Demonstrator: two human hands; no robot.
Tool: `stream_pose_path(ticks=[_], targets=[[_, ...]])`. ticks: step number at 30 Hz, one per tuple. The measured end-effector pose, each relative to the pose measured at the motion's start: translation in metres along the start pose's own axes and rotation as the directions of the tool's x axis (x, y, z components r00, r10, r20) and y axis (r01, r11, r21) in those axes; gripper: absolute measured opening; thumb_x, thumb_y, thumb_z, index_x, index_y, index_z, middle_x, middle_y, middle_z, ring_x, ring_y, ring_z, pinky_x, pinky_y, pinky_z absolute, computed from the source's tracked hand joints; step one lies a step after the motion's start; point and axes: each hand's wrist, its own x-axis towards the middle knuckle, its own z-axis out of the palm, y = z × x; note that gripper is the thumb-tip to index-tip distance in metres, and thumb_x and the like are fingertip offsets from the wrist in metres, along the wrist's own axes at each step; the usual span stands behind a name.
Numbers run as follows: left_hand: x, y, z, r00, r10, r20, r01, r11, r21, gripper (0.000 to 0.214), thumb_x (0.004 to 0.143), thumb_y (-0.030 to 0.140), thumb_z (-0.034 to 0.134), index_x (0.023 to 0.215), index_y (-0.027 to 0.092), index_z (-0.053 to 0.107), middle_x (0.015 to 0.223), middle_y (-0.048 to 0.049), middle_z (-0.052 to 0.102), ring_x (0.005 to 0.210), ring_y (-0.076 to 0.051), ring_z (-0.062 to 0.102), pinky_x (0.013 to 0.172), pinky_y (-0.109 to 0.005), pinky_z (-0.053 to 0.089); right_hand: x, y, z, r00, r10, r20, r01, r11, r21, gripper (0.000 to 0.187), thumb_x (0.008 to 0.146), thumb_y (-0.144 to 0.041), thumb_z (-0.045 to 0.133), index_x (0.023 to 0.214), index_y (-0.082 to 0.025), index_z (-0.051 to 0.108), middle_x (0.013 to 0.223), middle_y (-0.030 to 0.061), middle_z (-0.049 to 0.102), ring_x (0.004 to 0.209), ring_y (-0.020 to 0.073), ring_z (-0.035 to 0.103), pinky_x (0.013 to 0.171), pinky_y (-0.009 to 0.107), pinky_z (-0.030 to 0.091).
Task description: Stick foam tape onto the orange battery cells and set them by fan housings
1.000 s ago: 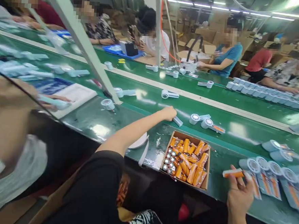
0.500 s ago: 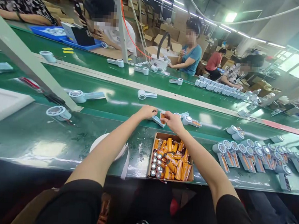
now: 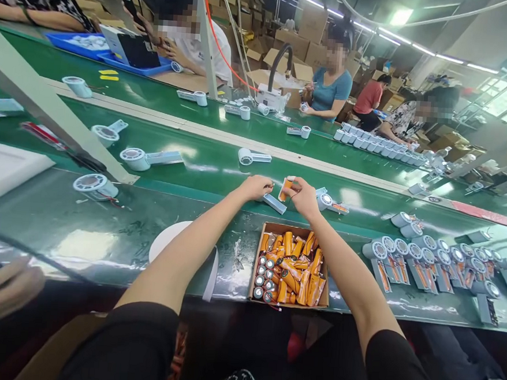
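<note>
My right hand (image 3: 303, 197) is closed on an orange battery pack (image 3: 285, 190) with a whitish end, held above the green belt. Just to its left, my left hand (image 3: 256, 188) is pinched; something small and dark shows at its fingertips, too small to name. Below and between the hands lies a light-blue fan handle (image 3: 274, 203), its left end partly hidden by my left hand. Beside my right hand rests another handheld fan (image 3: 324, 202) with orange in its open handle. Under my right forearm stands a cardboard box (image 3: 272, 228) of orange battery packs (image 3: 291, 268).
Rows of fans (image 3: 422, 254) cover the bench at right. A white roll of tape (image 3: 163, 244) lies partly behind my left forearm. A slanted metal post (image 3: 68, 113) crosses at left. Another person's blurred hand (image 3: 5, 294) is at lower left. Co-workers sit across the belt.
My hands and the battery pack have shifted slightly right in view, and the pack stands more apart from my left hand. Another person's hand has appeared at lower left.
</note>
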Motion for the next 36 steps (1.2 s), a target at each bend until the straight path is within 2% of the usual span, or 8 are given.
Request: stream_pose_path(ticks=[7,11,15,20,26,31,33,36], targets=[[0.009,-0.001,0.007,1.0,-0.005,-0.01,0.005,1.0,-0.023,0.025,0.092,0.041,0.059,0.095,0.026,0.078,0.108,-0.0049,0.081,0.106,-0.027,0.07,0.088,-0.031,0.047,-0.01,-0.008,-0.001,0.987,0.011,0.161,0.029,0.971,-0.239,0.023,0.095,-0.029,0.077,0.117,-0.024,0.071,0.103,0.0059,0.082,0.103,0.0265,0.077,0.086,0.031,0.054],[0.013,0.0,0.011,1.0,-0.007,-0.016,0.006,0.999,-0.053,0.024,0.092,0.042,0.06,0.092,0.026,0.078,0.107,-0.004,0.081,0.106,-0.026,0.07,0.087,-0.03,0.047,-0.007,-0.015,-0.001,0.967,0.047,0.251,0.053,0.925,-0.377,0.027,0.1,-0.032,0.07,0.125,-0.023,0.07,0.104,0.0106,0.081,0.104,0.0318,0.075,0.084,0.033,0.053],[0.016,0.005,0.013,1.0,0.001,-0.004,-0.001,0.997,-0.071,0.028,0.097,0.045,0.061,0.093,0.021,0.076,0.106,-0.0072,0.079,0.103,-0.025,0.07,0.092,-0.035,0.05,-0.006,-0.026,0.005,0.934,0.092,0.345,0.085,0.882,-0.464,0.039,0.103,-0.03,0.065,0.141,-0.027,0.064,0.119,0.0138,0.078,0.111,0.0328,0.074,0.09,0.038,0.055],[0.011,0.017,0.013,1.0,0.016,0.008,-0.016,0.998,-0.055,0.038,0.102,0.054,0.063,0.101,0.016,0.072,0.109,-0.0074,0.075,0.103,-0.022,0.069,0.1,-0.044,0.054,0.0,-0.047,0.01,0.883,0.181,0.434,0.081,0.85,-0.521,0.035,0.104,-0.042,0.065,0.129,-0.018,0.072,0.134,0.016,0.072,0.122,0.0319,0.07,0.102,0.048,0.057],[0.002,0.04,0.009,1.0,0.021,-0.005,-0.022,1.0,-0.015,0.035,0.104,0.05,0.062,0.106,0.017,0.072,0.111,-0.0083,0.075,0.106,-0.022,0.07,0.102,-0.045,0.056,-0.004,-0.07,-0.037,0.895,0.139,0.425,0.076,0.889,-0.452,0.026,0.095,-0.022,0.075,0.12,-0.016,0.078,0.119,0.0131,0.08,0.108,0.028,0.076,0.097,0.039,0.058],[-0.028,0.056,0.011,0.995,0.034,-0.091,-0.042,0.995,-0.089,0.043,0.104,0.036,0.046,0.138,0.017,0.066,0.143,-0.0155,0.068,0.14,-0.029,0.059,0.118,-0.042,0.046,-0.111,-0.042,-0.098,0.972,-0.008,0.237,0.081,0.95,-0.301,0.04,0.11,-0.023,0.045,0.144,-0.023,0.066,0.135,0.0092,0.076,0.118,0.0221,0.072,0.103,0.035,0.053],[-0.072,0.038,0.013,0.988,0.033,-0.148,-0.052,0.991,-0.12,0.056,0.103,0.038,0.044,0.153,0.016,0.054,0.158,-0.0146,0.057,0.151,-0.03,0.048,0.126,-0.045,0.039,-0.189,-0.022,-0.111,0.992,-0.041,0.123,0.04,0.999,0.012,0.035,0.106,-0.036,0.056,0.132,-0.024,0.074,0.118,0.007,0.082,0.103,0.0227,0.076,0.096,0.036,0.058],[-0.175,-0.015,0.022,0.964,0.026,-0.263,-0.054,0.994,-0.098,0.06,0.101,0.056,0.047,0.149,0.022,0.06,0.152,-0.0105,0.064,0.145,-0.03,0.055,0.126,-0.048,0.04,-0.31,0.005,-0.117,0.964,0.238,0.12,-0.259,0.945,0.202,0.034,0.095,-0.058,0.064,0.086,-0.03,0.083,0.081,0.0062,0.081,0.079,0.0272,0.078,0.078,0.041,0.064]])
